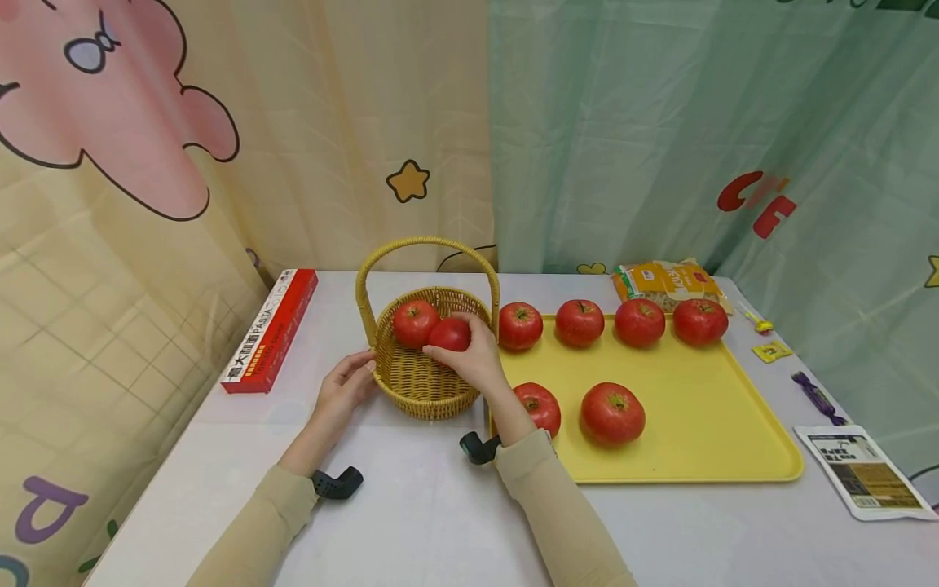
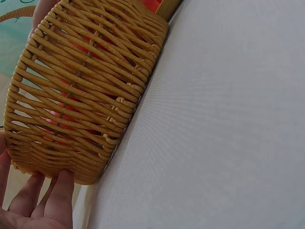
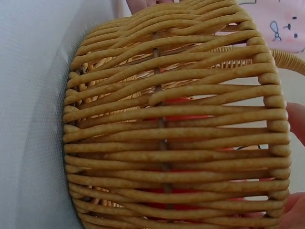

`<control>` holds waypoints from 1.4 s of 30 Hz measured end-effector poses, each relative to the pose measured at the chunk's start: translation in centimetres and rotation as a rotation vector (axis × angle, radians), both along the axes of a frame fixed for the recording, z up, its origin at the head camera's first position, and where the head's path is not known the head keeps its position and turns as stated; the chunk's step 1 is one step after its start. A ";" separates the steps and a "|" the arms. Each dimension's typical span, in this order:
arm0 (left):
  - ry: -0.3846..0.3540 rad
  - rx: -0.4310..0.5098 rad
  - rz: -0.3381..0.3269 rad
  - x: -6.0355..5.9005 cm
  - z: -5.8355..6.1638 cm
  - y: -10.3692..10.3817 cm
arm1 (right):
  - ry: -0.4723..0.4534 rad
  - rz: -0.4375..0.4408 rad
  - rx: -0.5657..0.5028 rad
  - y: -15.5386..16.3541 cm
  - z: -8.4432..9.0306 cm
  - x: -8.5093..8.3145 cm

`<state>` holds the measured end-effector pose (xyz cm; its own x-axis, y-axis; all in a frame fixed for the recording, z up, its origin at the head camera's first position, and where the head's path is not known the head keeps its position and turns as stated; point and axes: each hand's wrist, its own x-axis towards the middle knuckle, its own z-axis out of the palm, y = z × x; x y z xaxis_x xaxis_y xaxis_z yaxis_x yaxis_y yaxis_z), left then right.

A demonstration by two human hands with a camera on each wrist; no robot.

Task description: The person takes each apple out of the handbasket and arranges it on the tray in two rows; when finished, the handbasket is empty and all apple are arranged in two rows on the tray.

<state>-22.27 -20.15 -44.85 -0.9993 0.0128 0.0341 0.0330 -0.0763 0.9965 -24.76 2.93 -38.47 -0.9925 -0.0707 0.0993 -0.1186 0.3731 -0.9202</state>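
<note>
A wicker basket [image 1: 429, 405] with a tall arched handle stands on the white table. One red apple [image 1: 415, 324] lies inside it, toward the back left. My right hand [image 1: 480, 359] reaches over the basket's right rim and pinches a second apple [image 1: 449, 334] between thumb and fingers, beside the first one. At the basket's left side, my left hand [image 1: 345, 387] holds the rim near the handle's foot; its fingers [image 2: 59, 200] lie against the woven wall in the left wrist view. Red shows through the weave in both wrist views.
Right of the basket, a yellow tray [image 1: 719, 424] carries several red apples. A red pasta box [image 1: 271, 330] lies at the left, an orange packet [image 1: 671, 281] behind the tray. Small candies [image 1: 772, 351] and a white pouch [image 1: 866, 473] lie along the right edge. Curtains hang behind.
</note>
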 end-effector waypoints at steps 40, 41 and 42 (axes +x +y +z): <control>0.031 0.050 0.015 0.0 -0.1 0.2 | 0.050 0.218 0.299 -0.6 -0.8 0.0; 0.030 0.044 0.014 0.0 -0.1 0.2 | 0.050 0.220 0.323 -0.7 -0.8 0.1; 0.028 0.039 0.014 0.0 -0.1 0.2 | 0.049 0.224 0.338 -0.8 -0.8 0.1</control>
